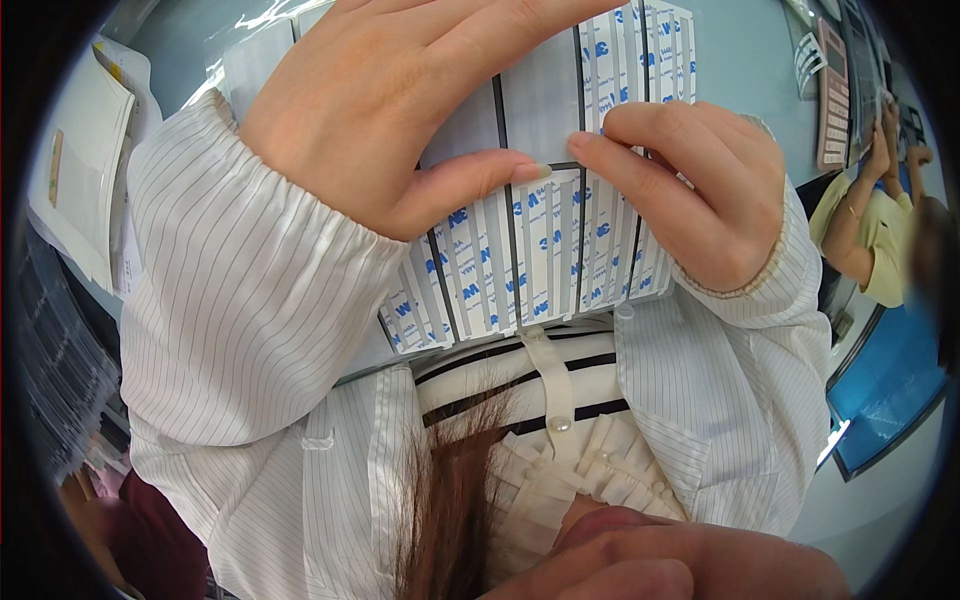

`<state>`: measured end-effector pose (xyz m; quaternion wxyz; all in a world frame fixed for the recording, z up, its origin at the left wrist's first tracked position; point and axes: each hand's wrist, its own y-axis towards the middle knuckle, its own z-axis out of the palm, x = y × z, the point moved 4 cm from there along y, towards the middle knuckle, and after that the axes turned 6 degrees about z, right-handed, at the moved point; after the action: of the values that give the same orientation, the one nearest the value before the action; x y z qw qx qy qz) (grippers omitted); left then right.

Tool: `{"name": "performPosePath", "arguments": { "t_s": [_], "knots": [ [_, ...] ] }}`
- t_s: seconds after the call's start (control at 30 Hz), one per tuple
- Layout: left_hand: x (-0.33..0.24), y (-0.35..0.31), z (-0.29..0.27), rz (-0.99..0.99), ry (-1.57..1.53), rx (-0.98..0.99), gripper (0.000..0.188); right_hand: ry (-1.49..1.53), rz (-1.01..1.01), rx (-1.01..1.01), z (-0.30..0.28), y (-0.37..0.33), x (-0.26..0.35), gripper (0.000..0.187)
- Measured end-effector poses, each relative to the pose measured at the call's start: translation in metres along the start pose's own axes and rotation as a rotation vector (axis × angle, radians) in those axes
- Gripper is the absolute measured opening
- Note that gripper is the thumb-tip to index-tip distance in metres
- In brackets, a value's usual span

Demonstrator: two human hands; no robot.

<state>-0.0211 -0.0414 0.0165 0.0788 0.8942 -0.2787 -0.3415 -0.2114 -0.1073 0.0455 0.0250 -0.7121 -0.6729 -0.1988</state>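
My left hand (370, 110) lies spread over a row of flat panels, its thumb stretched out along a crosswise dark seam. The upper middle panel (540, 105) is plain pale grey. Nearer me are adhesive strips (545, 250) with white backing paper printed in blue, set in columns between dark lines. My right hand (710, 190) has its fingers curled, with a fingertip at the seam close to my left thumb. Whatever its fingers pinch is hidden. More blue-printed strips (670, 50) run up the right side. My left hand covers the panels at the upper left.
A pink calculator (833, 95) stands on the table's right side. White papers or bags (85, 160) lie at the left, above stacked clear plastic pieces (60, 350). At the far right is a person in yellow (875, 240), with a blue surface (890, 380) below.
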Motion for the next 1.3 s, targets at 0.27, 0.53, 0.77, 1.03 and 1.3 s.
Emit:
{"name": "performPosePath", "arguments": {
  "t_s": [0.27, 0.53, 0.77, 1.03, 1.3],
  "knots": [
    [-0.005, 0.001, -0.001, 0.068, 0.01, -0.068, 0.087, -0.029, -0.024, 0.081, -0.001, 0.006, 0.008, 0.04],
    [0.007, -0.006, 0.012, 0.064, 0.127, -0.097, 0.087, -0.092, -0.011, -0.112, 0.011, -0.001, 0.005, 0.029],
    [-0.003, 0.0, -0.006, 0.042, 0.008, -0.032, 0.09, 0.022, 0.252, -0.161, 0.007, -0.006, -0.004, 0.029],
    [-0.002, 0.0, 0.001, -0.003, 0.066, 0.036, 0.091, 0.088, 0.122, -0.039, 0.009, -0.008, -0.003, 0.033],
    [0.011, -0.007, 0.009, 0.101, 0.07, -0.146, 0.091, -0.015, 0.038, 0.011, 0.0, 0.002, 0.004, 0.041]
  ]
}}
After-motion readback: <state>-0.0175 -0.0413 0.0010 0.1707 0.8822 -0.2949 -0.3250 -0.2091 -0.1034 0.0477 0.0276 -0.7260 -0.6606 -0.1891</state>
